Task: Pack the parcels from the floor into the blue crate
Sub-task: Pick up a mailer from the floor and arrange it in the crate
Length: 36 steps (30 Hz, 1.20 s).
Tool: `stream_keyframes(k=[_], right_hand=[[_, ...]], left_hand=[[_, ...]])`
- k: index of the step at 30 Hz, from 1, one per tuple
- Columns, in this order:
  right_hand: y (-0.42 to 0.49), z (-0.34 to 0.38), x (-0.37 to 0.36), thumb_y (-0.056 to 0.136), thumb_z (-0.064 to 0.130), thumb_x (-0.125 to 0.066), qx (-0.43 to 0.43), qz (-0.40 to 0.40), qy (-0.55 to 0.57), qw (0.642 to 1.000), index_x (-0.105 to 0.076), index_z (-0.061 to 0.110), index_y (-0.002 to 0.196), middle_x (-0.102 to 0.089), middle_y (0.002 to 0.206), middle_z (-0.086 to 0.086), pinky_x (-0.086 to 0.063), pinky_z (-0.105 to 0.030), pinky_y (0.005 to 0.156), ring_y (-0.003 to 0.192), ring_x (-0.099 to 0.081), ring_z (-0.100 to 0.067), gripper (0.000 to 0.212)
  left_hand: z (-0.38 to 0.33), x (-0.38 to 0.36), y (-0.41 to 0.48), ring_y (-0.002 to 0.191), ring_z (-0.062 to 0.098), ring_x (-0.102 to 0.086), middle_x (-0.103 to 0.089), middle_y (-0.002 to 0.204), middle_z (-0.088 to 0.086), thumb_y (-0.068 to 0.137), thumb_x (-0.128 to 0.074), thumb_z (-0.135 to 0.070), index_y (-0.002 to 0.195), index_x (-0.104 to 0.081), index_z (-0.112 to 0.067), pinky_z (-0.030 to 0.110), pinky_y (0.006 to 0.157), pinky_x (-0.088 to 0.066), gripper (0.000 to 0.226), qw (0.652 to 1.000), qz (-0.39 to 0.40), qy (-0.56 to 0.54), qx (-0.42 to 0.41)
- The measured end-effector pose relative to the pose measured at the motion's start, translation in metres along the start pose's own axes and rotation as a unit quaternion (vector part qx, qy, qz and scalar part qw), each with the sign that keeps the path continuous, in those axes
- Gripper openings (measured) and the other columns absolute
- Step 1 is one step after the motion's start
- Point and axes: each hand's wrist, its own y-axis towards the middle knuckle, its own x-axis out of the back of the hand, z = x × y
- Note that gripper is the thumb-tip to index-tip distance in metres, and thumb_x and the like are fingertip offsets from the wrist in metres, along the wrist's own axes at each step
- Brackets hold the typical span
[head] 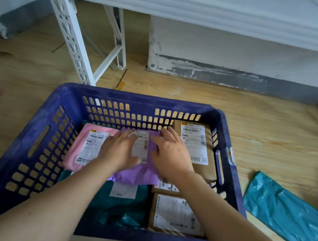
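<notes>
Broadly, wooden floor (272, 134) all round; one white slotted shelf rack (71, 29) stands behind, its front upright just beside the far rim of the blue crate (32, 134); the crate sits on the floor at centre of view, its near rim partly covered by both forearms. One loose teal parcel (283, 213) lies on the floor right of the crate, apart from it, cut off by the frame edge; a dark blurred shape overlaps its far corner, not identifiable. Inside the crate, six parcels counted: one teal bag (119, 207) on the near side, largely covered; three brown boxes along the right wall, namely far box (195, 144), near box (174, 214) and middle box (166, 187), the last mostly hidden under the right wrist; one pink parcel (83, 141) at the left; one purple parcel (137, 175) in the middle, lying over the teal bag; left hand (119, 151) and right hand (171, 156) both rest flat on the purple parcel, fingers straight, gripping nothing; label print too blurred to read.
</notes>
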Motion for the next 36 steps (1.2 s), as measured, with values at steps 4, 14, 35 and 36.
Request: stream_keyframes(k=[4, 14, 35, 36], right_hand=[[-0.017, -0.012, 0.031, 0.091, 0.022, -0.048, -0.042, -0.040, 0.015, 0.998, -0.050, 0.019, 0.134, -0.039, 0.147, -0.006, -0.020, -0.034, 0.116, 0.141, -0.023, -0.023, 0.042], [-0.090, -0.084, 0.099, 0.089, 0.017, -0.052, -0.150, -0.067, 0.004, 0.986, -0.054, 0.018, 0.130, -0.046, 0.140, -0.004, -0.027, -0.027, 0.106, 0.135, -0.032, -0.019, 0.041], [-0.279, -0.200, 0.143, 0.085, 0.018, -0.056, -0.344, -0.067, 0.007, 0.936, -0.057, 0.023, 0.126, -0.057, 0.129, -0.002, -0.036, -0.030, 0.101, 0.123, -0.046, -0.024, 0.041], [-0.284, -0.203, 0.147, 0.086, 0.018, -0.056, -0.354, -0.070, 0.013, 0.933, -0.058, 0.023, 0.126, -0.057, 0.129, -0.003, -0.035, -0.030, 0.100, 0.123, -0.046, -0.024, 0.040]], left_hand=[[-0.039, 0.019, -0.003, 0.127, 0.019, -0.042, -0.043, 0.139, 0.000, 0.085, -0.058, -0.009, 0.135, -0.046, -0.015, 0.033, 0.102, -0.039, 0.052, 0.992, -0.108, -0.053, -0.035], [-0.147, 0.026, -0.010, 0.118, 0.015, -0.047, -0.045, 0.132, -0.005, 0.086, -0.061, -0.017, 0.130, -0.049, -0.021, 0.029, 0.083, -0.052, 0.046, 0.973, -0.147, -0.121, -0.129], [-0.349, -0.015, -0.082, 0.121, 0.018, -0.045, -0.043, 0.135, -0.005, 0.089, -0.053, -0.024, 0.131, -0.048, -0.023, 0.028, 0.091, -0.038, 0.042, 0.937, -0.030, -0.084, -0.339], [-0.353, -0.017, -0.091, 0.121, 0.018, -0.045, -0.042, 0.135, -0.005, 0.089, -0.052, -0.023, 0.132, -0.046, -0.023, 0.028, 0.091, -0.038, 0.043, 0.934, -0.017, -0.075, -0.348]])
